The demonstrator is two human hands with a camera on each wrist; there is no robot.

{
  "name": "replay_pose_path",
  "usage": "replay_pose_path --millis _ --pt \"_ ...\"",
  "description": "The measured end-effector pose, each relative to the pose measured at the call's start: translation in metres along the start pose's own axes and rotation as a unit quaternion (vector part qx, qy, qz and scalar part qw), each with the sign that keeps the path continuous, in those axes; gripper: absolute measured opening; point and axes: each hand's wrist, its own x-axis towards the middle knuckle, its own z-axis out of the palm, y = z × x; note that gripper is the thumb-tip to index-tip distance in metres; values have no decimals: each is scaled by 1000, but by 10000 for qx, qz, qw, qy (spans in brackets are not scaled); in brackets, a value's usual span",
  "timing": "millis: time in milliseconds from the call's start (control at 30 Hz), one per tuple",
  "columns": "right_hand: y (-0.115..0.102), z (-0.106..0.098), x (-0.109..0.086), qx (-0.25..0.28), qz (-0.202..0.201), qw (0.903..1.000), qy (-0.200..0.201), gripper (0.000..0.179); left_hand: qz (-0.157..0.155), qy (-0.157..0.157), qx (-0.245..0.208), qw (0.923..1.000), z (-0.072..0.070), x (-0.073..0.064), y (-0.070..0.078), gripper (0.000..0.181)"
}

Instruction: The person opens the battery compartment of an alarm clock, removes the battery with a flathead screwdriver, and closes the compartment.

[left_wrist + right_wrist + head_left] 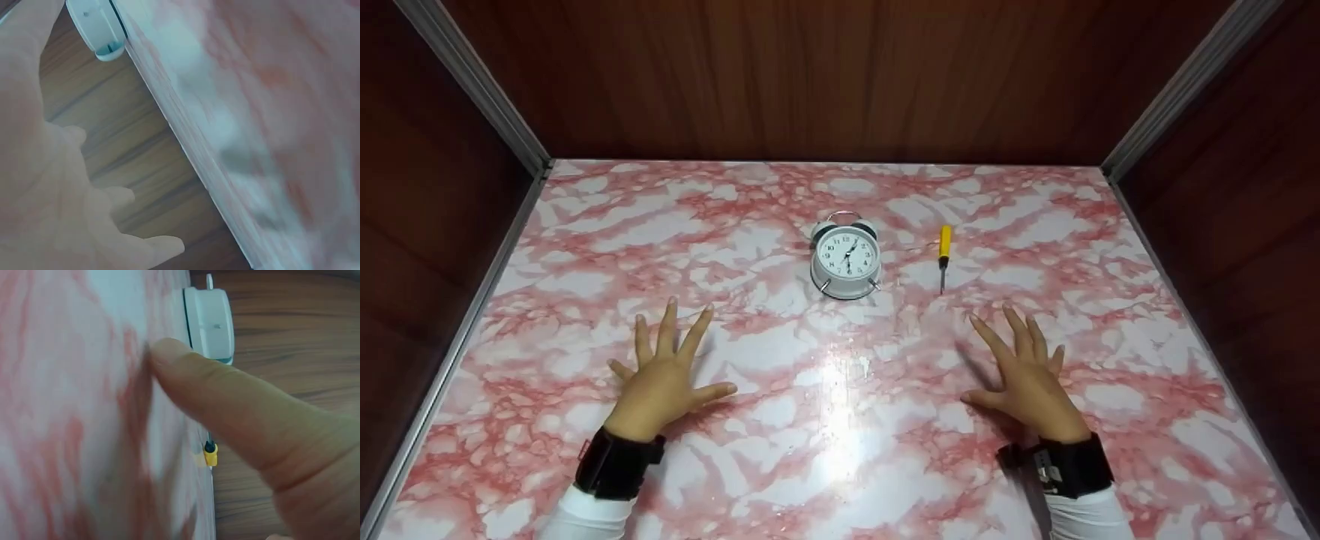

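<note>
A white twin-bell alarm clock (847, 255) lies on the marbled table, its dial facing up toward the head camera. To its right is a screwdriver (944, 247) with a yellow and black handle, its thin shaft pointing toward the front. My left hand (655, 391) is spread above the table, in front and left of the clock, holding nothing. Fingers also splayed, my right hand (1030, 382) hovers in front and right of the screwdriver. In the right wrist view, a finger (225, 396) overlaps part of the clock (211, 325), and the screwdriver (211, 454) shows below it.
The pink and white marbled tabletop (750, 330) is bounded by a dark wood panel (825, 82) at the back and similar panels on both sides. Metal posts (495, 97) stand at the back corners. A black wrist strap (615, 463) sits on each arm.
</note>
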Motion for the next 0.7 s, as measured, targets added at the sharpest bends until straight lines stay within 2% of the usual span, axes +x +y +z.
replay_pose_path --millis 133,233,333,433,600,700 --pt "-2 4 4 -176 -283 9991 262 109 216 41 -115 9997 5 14 6 111" --pt "-5 6 8 -107 -388 9990 183 107 410 31 -647 9971 9 26 12 107" --pt "-10 7 15 -66 -478 9988 29 106 634 -1 -1373 9885 11 38 20 105" --pt "-16 8 24 -120 -623 9980 -46 106 828 -61 -1881 9786 12 49 31 105" --pt "-25 10 39 -282 -804 9962 -169 106 1057 -213 -2389 9650 14 65 51 105" --pt "-30 12 49 -284 -906 9953 -204 107 1167 -112 -2432 9629 19 75 61 104"
